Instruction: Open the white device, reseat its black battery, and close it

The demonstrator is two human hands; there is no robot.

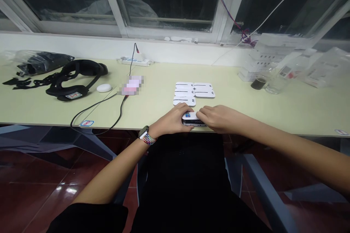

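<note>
At the front edge of the table, both hands are on a small white box-shaped device (187, 116) with a dark front strip and a blue sticker. My left hand (175, 118) curves round its left end, thumb on the near side and fingers over the far side. My right hand (214, 117) has its fingers bent and closed over the right end, hiding that part. Just beyond the hands lie several white rounded rectangular pieces (184, 92), each printed with a black line and a letter-like mark. They sit close together in two columns.
On the left are a black headset (79, 69), a white oval case (104, 88), a blurred-out pink item (132, 85) with a black cable, and a power strip (135, 61). Back right stand white boxes (270, 52), a clear bottle (276, 80) and a dark-filled cup (258, 83).
</note>
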